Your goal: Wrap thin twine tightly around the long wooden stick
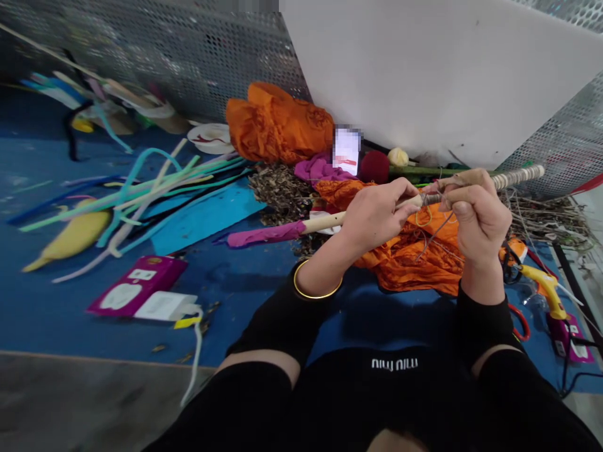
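A pale wooden stick [325, 221] lies across in front of me, tilted up toward the right. Pink wrapping [267, 235] covers its left end, and bands of cord [521, 177] circle its right part. My left hand [377, 213] is closed around the stick near its middle. Just to the right, my right hand [480, 216] has its fingers pinched together at the dark, thin cord [431, 199] wound there. A loose strand [438, 237] hangs below the fingers. Beneath both hands is crumpled orange cloth [414, 260]. The exact fingertip hold is partly hidden.
Coloured pipe-cleaner-like strips [136, 194] and a yellow gourd-shaped piece [78, 235] lie left on the blue table [245, 301]. A lit phone [347, 150] leans behind. Dry leaves [277, 194], a purple packet [139, 285], a yellow glue gun [546, 285] and red-handled scissors [521, 323] lie around.
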Demonstrator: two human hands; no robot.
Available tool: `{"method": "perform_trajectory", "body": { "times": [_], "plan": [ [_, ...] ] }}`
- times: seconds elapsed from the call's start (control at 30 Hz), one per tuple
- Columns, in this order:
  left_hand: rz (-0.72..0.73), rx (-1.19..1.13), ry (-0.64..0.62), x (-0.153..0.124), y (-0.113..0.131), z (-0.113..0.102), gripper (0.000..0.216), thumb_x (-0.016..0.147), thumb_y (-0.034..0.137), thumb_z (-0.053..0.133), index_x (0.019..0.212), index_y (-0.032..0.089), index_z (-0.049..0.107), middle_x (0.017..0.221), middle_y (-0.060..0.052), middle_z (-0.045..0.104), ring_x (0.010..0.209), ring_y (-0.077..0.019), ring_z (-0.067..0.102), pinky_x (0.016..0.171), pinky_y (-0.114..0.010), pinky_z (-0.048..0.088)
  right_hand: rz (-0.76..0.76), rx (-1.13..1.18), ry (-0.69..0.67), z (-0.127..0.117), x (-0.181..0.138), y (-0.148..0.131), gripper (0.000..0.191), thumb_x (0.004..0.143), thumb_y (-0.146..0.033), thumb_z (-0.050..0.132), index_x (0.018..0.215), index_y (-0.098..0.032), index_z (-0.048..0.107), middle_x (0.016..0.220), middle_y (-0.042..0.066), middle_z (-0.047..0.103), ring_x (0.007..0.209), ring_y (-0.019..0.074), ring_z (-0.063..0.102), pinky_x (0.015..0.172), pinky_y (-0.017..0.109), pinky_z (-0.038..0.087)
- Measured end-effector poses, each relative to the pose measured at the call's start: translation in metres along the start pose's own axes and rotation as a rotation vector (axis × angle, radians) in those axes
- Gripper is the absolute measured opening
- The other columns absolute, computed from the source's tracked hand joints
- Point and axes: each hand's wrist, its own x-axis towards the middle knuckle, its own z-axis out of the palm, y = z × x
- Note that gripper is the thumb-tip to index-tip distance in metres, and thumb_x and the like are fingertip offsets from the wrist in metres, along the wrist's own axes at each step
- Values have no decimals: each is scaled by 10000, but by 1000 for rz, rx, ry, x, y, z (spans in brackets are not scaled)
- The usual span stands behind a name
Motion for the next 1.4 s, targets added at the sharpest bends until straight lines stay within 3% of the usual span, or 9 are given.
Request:
{"method": "perform_trajectory", "body": {
  "times": [0.17,0.33,0.63,0.87,1.0,1.07,1.17,1.27,1.4],
  "plan": [
    [54,103,7,-3,3,1,131,913,222,617,1010,201,702,862,-21,775,729,-173,688,667,-272,443,118,-41,-46,1,2,5,391,1021,-545,542,812,-256,701,917,40,661,944,202,689,908,452,636],
    [167,222,3,-6,3,3,128,924,206,591,1011,199,685,891,-46,782,818,-210,728,705,-285,475,182,-40,-74,2,1,9,315,1024,-459,568,803,-258,666,953,25,654,977,191,683,972,478,645],
    [292,365,15,-7,3,5,225,961,218,527,1143,192,655,874,-48,767,801,-209,720,667,-290,468,208,-125,-121,0,2,3,254,1034,-384,570,840,-252,668,979,24,658,932,176,657,905,399,625],
    [456,490,82,-7,1,4,278,1036,202,434,953,175,697,835,-70,762,793,-203,715,693,-300,476,226,-57,-101,4,3,7,308,1025,-432,585,792,-245,659,971,27,670,932,173,674,925,400,621],
    [452,479,133,-6,-6,-1,267,1038,215,463,1074,169,723,939,-65,803,809,-204,727,694,-308,481,242,94,51,-4,7,1,300,988,-383,653,730,-230,673,873,4,681,892,144,707,871,342,622],
    [417,463,153,-5,-11,-6,279,1038,245,480,1149,177,726,1037,-67,816,857,-214,741,718,-319,497,343,226,170,-17,9,-5,282,959,-361,683,714,-221,683,841,-14,690,643,88,656,642,271,592],
    [382,429,156,-4,-18,-14,276,1016,265,520,1165,180,736,1085,-75,817,915,-231,754,753,-333,513,495,349,344,-46,12,-8,263,859,-356,756,668,-193,677,769,-8,710,353,26,405,335,231,341],
    [361,397,123,-3,-22,-22,265,988,260,559,1159,186,748,1069,-74,817,932,-239,758,772,-334,518,506,259,535,-76,15,5,255,789,-314,777,618,-172,652,664,-7,671,316,20,348,297,235,167],
    [309,315,85,-3,-22,-33,255,974,270,592,1147,205,767,987,-56,813,909,-227,753,784,-317,526,563,8,689,-99,15,39,260,875,-189,659,615,-188,640,485,-75,498,309,36,288,333,266,130]
  ]
}}
